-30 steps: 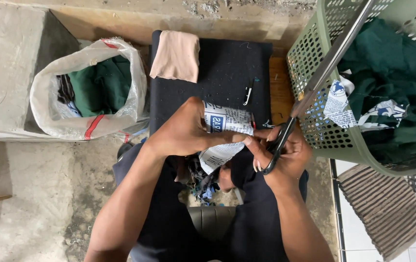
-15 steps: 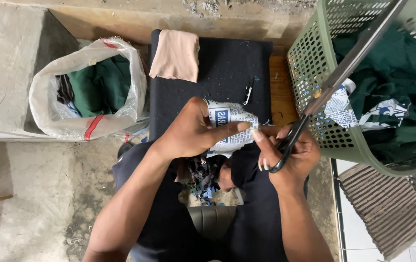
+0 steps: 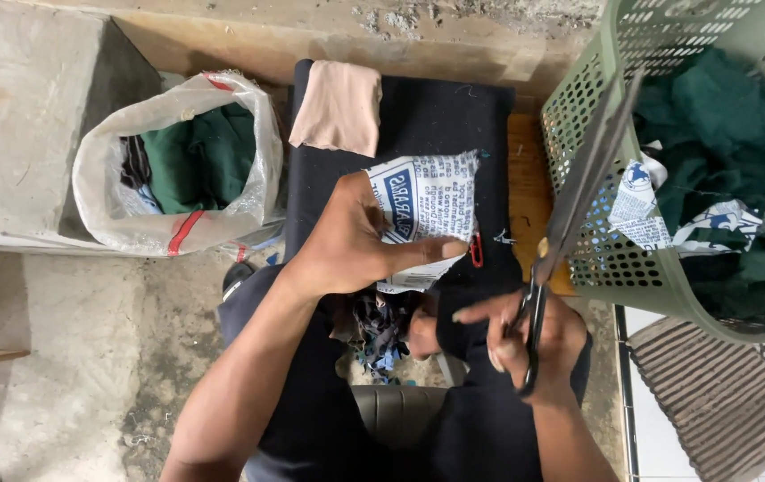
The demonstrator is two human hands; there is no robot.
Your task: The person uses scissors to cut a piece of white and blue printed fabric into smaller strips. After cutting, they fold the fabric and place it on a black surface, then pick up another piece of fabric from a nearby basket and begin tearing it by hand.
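Over a dark cloth-covered board [image 3: 440,134] set across our lap, we pin one scrap of white cloth with blue print [image 3: 427,214] under our left hand [image 3: 355,241], fingers and thumb closed on its lower left part so that it lies flat. The scrap sits just up and to the left of our right hand [image 3: 534,344], and its right edge faces that hand; the left hand is already on it, so it is the nearer of the two. Our right hand is closed around the handles of one pair of scissors [image 3: 570,205], whose long blades run up and to the right, away from the scrap and across the wall of the green basket [image 3: 596,223]; the blades look shut or nearly so. The scissors' long axis thus points past the scrap rather than at it. We count one basket, holding dark green cloth and a few more printed white pieces, one plastic bag [image 3: 177,170] at the left with green and dark cloth in it, one pink folded piece [image 3: 339,105] at the board's far edge, and a heap of small offcuts [image 3: 380,330] between our knees.
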